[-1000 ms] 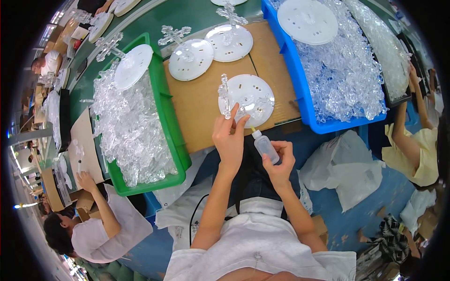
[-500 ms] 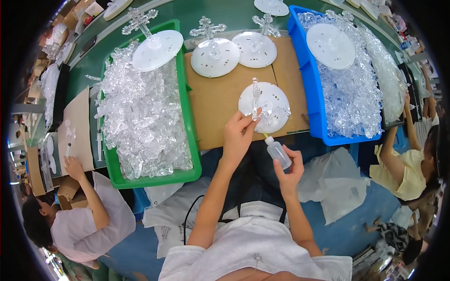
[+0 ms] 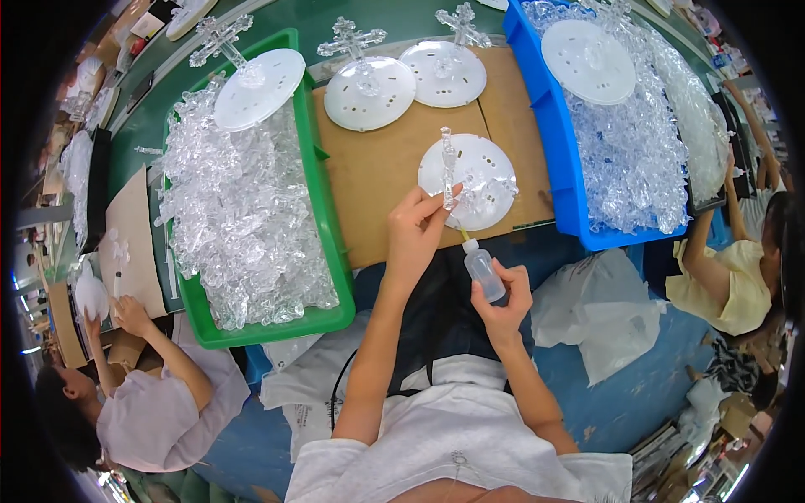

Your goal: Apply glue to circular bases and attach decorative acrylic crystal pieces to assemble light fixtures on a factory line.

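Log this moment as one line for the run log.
left hand: holds clear plastic piece upright | right hand: holds small squeeze bottle, nozzle toward piece | below: white round disc on cardboard sheet

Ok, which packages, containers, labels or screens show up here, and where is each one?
Squeeze bottle: in the right hand, small, translucent, yellow nozzle.
Green bin: left of the cardboard sheet, rectangular, heaped with clear plastic pieces.
Blue bin: right of the cardboard, rectangular, same clear pieces.
White plastic bag: below the blue bin, crumpled.
No readable labels or screens.
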Motion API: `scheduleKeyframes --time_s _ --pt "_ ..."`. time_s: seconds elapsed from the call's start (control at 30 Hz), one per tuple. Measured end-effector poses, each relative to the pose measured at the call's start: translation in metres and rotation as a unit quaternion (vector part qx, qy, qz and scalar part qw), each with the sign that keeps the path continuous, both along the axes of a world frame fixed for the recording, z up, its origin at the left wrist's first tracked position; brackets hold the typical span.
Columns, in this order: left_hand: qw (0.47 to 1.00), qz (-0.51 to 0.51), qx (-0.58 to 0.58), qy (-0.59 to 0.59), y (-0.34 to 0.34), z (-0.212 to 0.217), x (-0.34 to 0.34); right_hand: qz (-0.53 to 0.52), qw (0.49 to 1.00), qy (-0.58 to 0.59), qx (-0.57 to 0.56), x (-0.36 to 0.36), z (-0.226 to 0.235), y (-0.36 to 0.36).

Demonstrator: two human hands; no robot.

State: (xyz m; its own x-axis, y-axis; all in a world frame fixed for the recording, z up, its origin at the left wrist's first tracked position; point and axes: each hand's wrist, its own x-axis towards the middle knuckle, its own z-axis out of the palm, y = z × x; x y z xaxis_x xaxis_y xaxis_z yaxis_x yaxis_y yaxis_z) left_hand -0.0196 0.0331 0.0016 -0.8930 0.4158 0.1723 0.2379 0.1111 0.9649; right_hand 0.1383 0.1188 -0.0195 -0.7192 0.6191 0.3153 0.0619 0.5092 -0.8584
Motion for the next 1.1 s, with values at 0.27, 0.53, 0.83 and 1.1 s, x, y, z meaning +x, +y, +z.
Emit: scheduleKeyframes --time_s 0.27,0.53,0.83,1.1 --pt "0.999 0.012 -0.037 -0.005 -0.002 0.018 0.005 -0.007 0.958 0.010 -0.288 0.003 -0.007 -0.003" --pt "0.990 0.133 -0.041 0.023 -0.019 0.019 0.025 0.022 0.922 0.149 -0.357 -0.038 0.040 0.030" --pt "0.937 0.210 -0.177 0.215 0.025 0.042 -0.001 -0.100 0.991 0.016 -0.087 -0.092 0.009 0.055" --pt "0.917 0.269 -0.151 0.251 0.026 0.114 0.005 -0.075 0.994 -0.068 0.038 -0.083 0.013 0.072"
